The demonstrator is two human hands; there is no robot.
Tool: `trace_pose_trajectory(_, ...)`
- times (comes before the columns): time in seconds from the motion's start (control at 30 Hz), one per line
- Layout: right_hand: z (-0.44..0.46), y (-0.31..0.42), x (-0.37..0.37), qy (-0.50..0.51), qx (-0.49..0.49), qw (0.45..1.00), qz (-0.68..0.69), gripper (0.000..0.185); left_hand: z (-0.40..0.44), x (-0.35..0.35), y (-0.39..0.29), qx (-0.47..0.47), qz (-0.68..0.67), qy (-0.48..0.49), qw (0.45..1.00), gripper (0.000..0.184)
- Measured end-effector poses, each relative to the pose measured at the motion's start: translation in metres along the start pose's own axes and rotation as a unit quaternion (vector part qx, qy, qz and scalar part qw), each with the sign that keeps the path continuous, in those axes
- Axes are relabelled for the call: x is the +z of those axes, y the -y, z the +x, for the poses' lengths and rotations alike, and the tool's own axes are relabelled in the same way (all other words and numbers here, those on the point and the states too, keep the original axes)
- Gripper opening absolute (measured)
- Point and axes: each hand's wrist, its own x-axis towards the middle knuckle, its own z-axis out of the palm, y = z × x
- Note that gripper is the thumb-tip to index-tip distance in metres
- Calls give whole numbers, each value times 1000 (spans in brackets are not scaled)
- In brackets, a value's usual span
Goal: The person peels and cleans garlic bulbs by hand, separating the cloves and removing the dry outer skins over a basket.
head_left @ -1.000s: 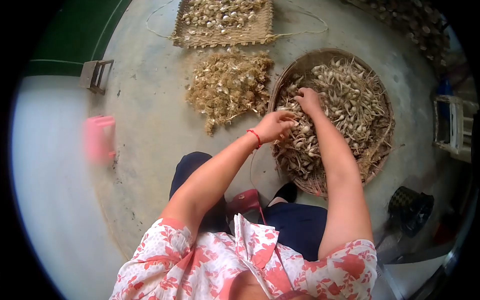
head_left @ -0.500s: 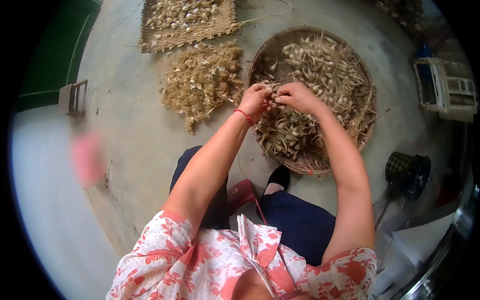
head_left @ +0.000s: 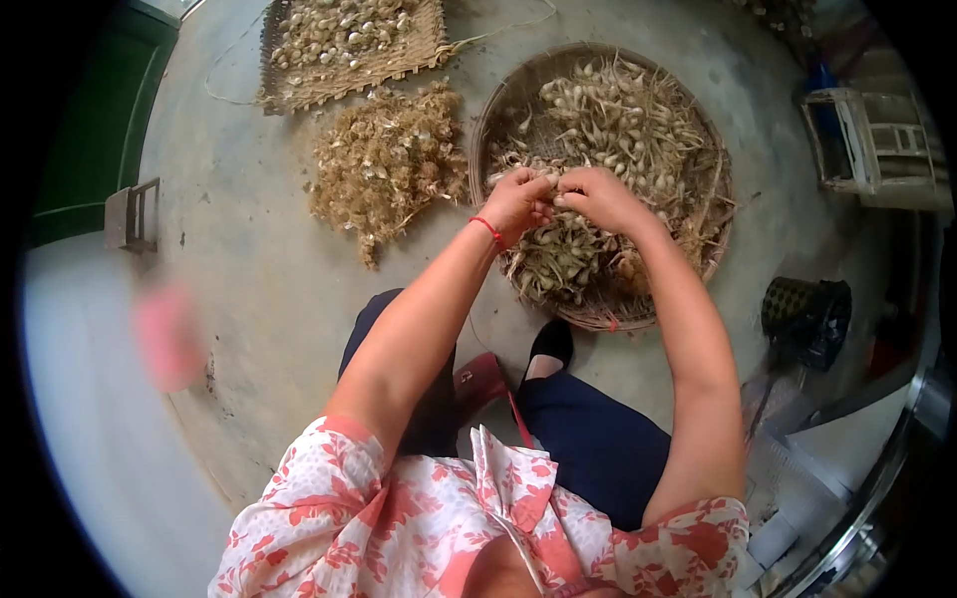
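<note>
Over the near left part of a round woven basket (head_left: 609, 325), my left hand (head_left: 517, 206) and my right hand (head_left: 601, 197) meet with fingers pinched together. A small pale bulb shows between the fingertips, held by my left hand; what my right fingers grip is too small to make out. Pale bulbs with dry roots and stalks (head_left: 628, 120) fill much of the basket beyond my hands. A darker bunch of bulbs (head_left: 553, 261) lies below them.
A pile of dry peelings (head_left: 384, 159) lies on the floor left of the basket. Behind it is a rectangular woven tray (head_left: 349, 75) of cleaned bulbs. A small stool (head_left: 132, 216), a blurred pink object (head_left: 169, 336), a pale wooden chair (head_left: 867, 149) and a dark bin (head_left: 809, 314) stand around.
My right hand has come back from deeper in the basket to meet my left hand, which also moved. Both now pinch close together. The view has shifted, moving the basket left and up.
</note>
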Motion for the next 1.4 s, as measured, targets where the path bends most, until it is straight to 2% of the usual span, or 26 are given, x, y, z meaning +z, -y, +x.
trace_pose_trajectory(0.07, 5, 2, 5, 7, 11, 1000, -25, 21, 5, -9, 8, 14, -4, -21, 1000, 13)
trace_pose_trajectory(0.13, 11, 7, 10, 13, 7, 1000, -4, 19, 10, -12, 13, 20, 26, -113, 993, 10)
trace_pose_trajectory(0.2, 16, 17, 9, 67, 53, 996, 1, 17, 11, -17, 16, 18, -25, -133, 991, 8)
trace_pose_trajectory(0.23, 14, 20, 5, 116, 55, 984, 125, 17, 22, -33, 23, 16, -104, -156, 982, 10)
trace_pose_trajectory(0.27, 14, 24, 5, 120, 52, 984, 123, 17, 26, -42, 20, 13, -183, -178, 967, 12)
trace_pose_trajectory(0.33, 11, 28, 4, 152, 53, 974, 157, 18, 25, -49, 13, -23, -171, -143, 975, 20)
trace_pose_trajectory(0.37, 12, 29, 5, 80, 84, 983, 142, 19, 16, -35, 5, -21, -95, -136, 986, 23)
trace_pose_trajectory(0.4, 16, 21, 9, 80, 83, 983, 141, 19, 5, -22, -3, -18, -17, -130, 991, 27)
trace_pose_trajectory(0.47, 26, 12, 12, -78, 170, 978, 88, 19, -22, 7, -16, -41, 5, -170, 985, 38)
trace_pose_trajectory(0.53, 28, 10, 20, -66, 202, 964, 161, 17, -20, -4, -11, -58, -19, -8, 998, 36)
trace_pose_trajectory(0.6, 28, 1, 37, -67, 171, 929, 320, 16, -12, -13, -3, -36, 0, -13, 999, 32)
trace_pose_trajectory(0.67, 29, -6, 43, -66, 182, 922, 334, 15, -11, -13, -6, -7, 22, -17, 1000, 28)
trace_pose_trajectory(0.73, 31, -11, 52, -81, 194, 815, 540, 15, -12, -10, -7, 13, -2, -37, 999, 19)
trace_pose_trajectory(0.77, 32, -11, 56, -117, 212, 782, 574, 14, -14, -7, -6, 43, -38, -57, 997, 17)
trace_pose_trajectory(0.8, 30, -14, 53, -127, 216, 781, 572, 14, -15, -6, -6, 74, -50, -83, 992, 15)
trace_pose_trajectory(0.87, 33, -36, 48, -241, 292, 737, 559, 14, -11, -9, -11, 122, -63, -110, 984, 15)
trace_pose_trajectory(0.9, 33, -50, 46, -227, 296, 786, 493, 14, -13, -10, -14, 120, -31, -114, 986, 16)
trace_pose_trajectory(0.93, 30, -50, 45, -232, 297, 784, 494, 14, -12, -12, -16, 102, 7, -111, 989, 24)
trace_pose_trajectory(0.97, 27, -42, 44, -155, 280, 883, 344, 17, -9, -17, -12, 71, 48, -100, 991, 31)
trace_pose_trajectory(1.0, 25, -34, 44, -71, 253, 948, 181, 22, -5, -21, -8, 40, 90, -90, 991, 37)
trace_pose_trajectory(1.07, 26, -11, 42, -67, 226, 951, 199, 25, -7, -19, -5, 20, 90, -78, 993, 43)
trace_pose_trajectory(1.13, 29, -7, 44, -33, -55, 976, 206, 21, -7, -17, -7, 2, 86, -69, 994, 48)
trace_pose_trajectory(1.23, 28, -10, 42, -61, -81, 988, 118, 18, -8, -17, -8, -11, 89, -52, 995, 51)
trace_pose_trajectory(1.27, 29, -11, 38, -62, -82, 988, 117, 18, -7, -17, -10, -10, 90, -52, 995, 51)
trace_pose_trajectory(1.33, 26, -15, 29, -79, 94, 962, 244, 15, -3, -19, -13, 30, 8, -83, 996, 52)
trace_pose_trajectory(1.4, 26, -38, 24, -62, 165, 955, 240, 23, -1, -22, -15, 41, -10, -110, 993, 53)
